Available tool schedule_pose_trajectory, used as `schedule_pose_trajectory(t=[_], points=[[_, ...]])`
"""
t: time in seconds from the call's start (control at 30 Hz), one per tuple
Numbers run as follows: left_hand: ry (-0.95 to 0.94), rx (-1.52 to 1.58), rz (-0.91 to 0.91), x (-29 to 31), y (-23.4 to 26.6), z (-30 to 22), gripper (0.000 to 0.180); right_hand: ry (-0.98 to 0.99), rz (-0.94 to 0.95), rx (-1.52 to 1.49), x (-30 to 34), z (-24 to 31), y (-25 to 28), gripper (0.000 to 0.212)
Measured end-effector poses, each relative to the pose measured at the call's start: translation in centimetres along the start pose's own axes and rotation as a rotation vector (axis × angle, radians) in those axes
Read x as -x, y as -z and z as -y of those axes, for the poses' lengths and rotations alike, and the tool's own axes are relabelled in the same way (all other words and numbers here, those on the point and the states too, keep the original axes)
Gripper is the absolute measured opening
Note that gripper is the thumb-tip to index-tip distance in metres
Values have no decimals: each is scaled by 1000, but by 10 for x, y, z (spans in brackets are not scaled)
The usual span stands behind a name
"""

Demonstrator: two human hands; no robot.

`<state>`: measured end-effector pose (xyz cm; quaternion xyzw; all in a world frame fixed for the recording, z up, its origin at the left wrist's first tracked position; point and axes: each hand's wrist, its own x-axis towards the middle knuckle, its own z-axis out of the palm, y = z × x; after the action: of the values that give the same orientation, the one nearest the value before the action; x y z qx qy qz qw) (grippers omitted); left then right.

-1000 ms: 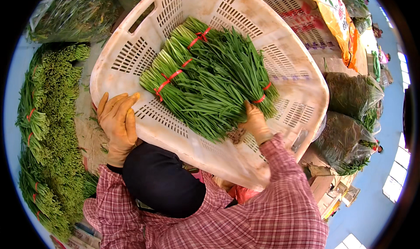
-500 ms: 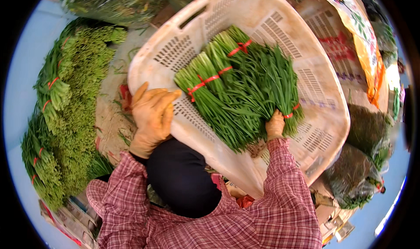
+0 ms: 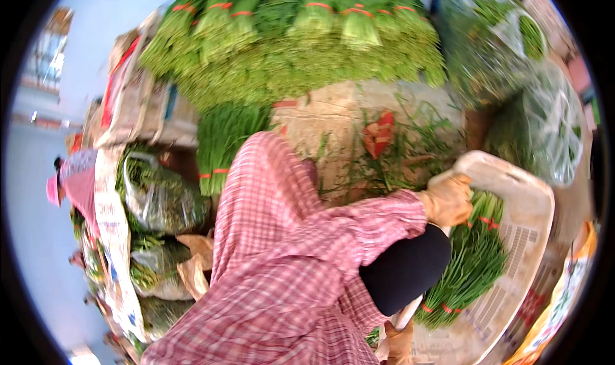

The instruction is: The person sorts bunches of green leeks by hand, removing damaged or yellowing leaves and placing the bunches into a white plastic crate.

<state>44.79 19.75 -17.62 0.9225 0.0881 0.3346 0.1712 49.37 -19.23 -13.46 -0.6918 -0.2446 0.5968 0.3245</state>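
My left hand (image 3: 448,200) is closed over the rim of a dirty white plastic crate (image 3: 541,198) at the right. Inside the crate lie bundles of long green leafy stalks (image 3: 471,259), tied with red bands. A black-covered knee (image 3: 407,269) presses close to the crate's near side, below my left forearm. My right hand cannot be made out. A brown shape (image 3: 398,342) shows by the crate at the lower edge, too unclear to name.
Across the back runs a long pile of red-banded green bundles (image 3: 307,64). Loose leaves and a red scrap (image 3: 378,134) litter the floor before it. Stuffed clear plastic bags (image 3: 538,121) stand at the right, others (image 3: 163,201) at the left. Far left is a person in pink (image 3: 80,185).
My view has swung left, so the crate now sits at the right and the pile at the back. My right hand, earlier on a bundle in the crate, no longer shows there.
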Motion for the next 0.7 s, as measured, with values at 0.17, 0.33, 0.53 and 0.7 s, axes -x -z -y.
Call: schedule_pose_trajectory(t=[0.17,0.33,0.53,0.7], points=[[28,-152,330,-2,-45,-2,20,-110,-100,458,13,-19,8,60],[350,213,411,4,9,-3,14,54,-143,514,16,-49,20,54],[610,429,32,68,278,-12,42,131,-210,493,15,-50,1,50],[1289,229,-588,349,382,53,47,-39,-135,724,-19,-13,-6,49]])
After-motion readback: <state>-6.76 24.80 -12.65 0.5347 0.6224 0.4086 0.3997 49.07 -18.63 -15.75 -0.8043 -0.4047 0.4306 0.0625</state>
